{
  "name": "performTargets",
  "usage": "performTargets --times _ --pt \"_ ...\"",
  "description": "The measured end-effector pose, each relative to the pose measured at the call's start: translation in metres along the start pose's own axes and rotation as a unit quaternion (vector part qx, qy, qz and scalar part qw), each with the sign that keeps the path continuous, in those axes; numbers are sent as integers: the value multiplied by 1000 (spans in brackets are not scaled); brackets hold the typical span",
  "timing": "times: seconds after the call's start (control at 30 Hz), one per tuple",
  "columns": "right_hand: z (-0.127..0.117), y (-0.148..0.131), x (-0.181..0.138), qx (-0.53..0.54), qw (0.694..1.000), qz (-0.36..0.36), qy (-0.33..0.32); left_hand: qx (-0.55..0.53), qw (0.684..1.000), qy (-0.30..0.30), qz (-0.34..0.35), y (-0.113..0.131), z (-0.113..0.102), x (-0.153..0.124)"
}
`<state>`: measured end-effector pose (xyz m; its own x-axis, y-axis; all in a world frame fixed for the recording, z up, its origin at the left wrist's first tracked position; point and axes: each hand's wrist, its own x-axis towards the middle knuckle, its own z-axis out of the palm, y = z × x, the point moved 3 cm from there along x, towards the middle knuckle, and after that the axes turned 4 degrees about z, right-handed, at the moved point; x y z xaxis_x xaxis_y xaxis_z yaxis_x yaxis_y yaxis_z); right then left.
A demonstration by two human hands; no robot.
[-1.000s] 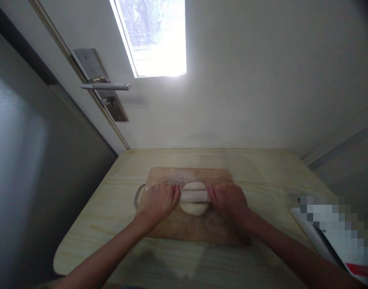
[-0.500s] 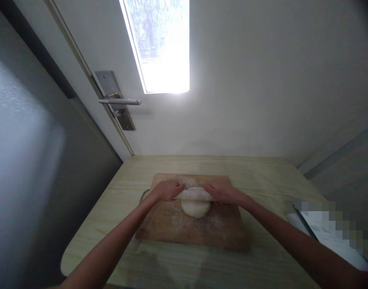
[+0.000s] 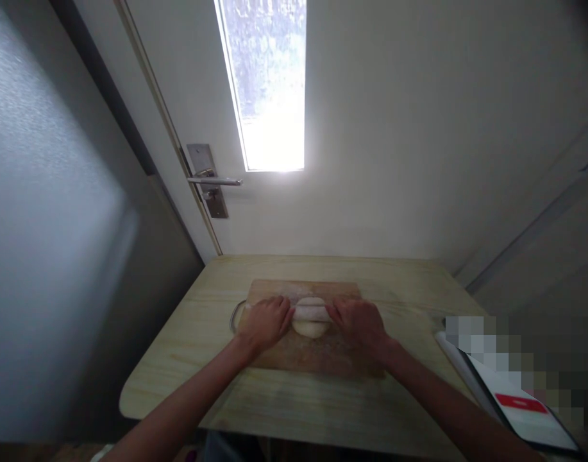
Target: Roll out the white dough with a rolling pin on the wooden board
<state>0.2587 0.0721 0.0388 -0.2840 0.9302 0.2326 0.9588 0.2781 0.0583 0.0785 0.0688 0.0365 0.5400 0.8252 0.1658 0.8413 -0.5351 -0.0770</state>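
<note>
A pale round of dough (image 3: 311, 328) lies on a floured wooden board (image 3: 322, 356) in the middle of the table. A light rolling pin (image 3: 313, 312) rests across the dough. My left hand (image 3: 267, 322) covers the pin's left end with its fingers curled over it. My right hand (image 3: 358, 322) presses on the right end in the same way. Only the middle stretch of the pin shows between the two hands.
The board sits on a light wooden table (image 3: 274, 404) pushed against a white door with a metal lever handle (image 3: 214, 181) and a narrow glass pane (image 3: 270, 83). A metal loop (image 3: 233, 316) sticks out at the board's left edge. A white sheet with a red mark (image 3: 517, 407) lies at the right.
Both hands drew the pin back from the dough's far edge to its middle. The view has pulled back and risen, so more of the door shows.
</note>
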Motion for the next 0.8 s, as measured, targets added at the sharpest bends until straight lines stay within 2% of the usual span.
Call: performTargets --times 0.2,0.27,0.4,0.57,0.67,0.8 --pt "3 -5 -13 -5 997 34 72 17 998 29 -44 6 4 -2" --pt "9 -4 -15 10 996 37 75 24 998 29 -55 6 7 -1" --pt "17 0 -8 19 998 45 31 24 996 3 -86 2 10 7" --pt "15 4 13 -1 998 49 -42 9 992 -60 -108 -6 11 21" --pt "15 6 23 -12 996 12 -83 7 991 -86 -103 -12 13 29" --pt "24 11 34 7 990 -76 -118 -22 990 -113 -82 -21 18 40"
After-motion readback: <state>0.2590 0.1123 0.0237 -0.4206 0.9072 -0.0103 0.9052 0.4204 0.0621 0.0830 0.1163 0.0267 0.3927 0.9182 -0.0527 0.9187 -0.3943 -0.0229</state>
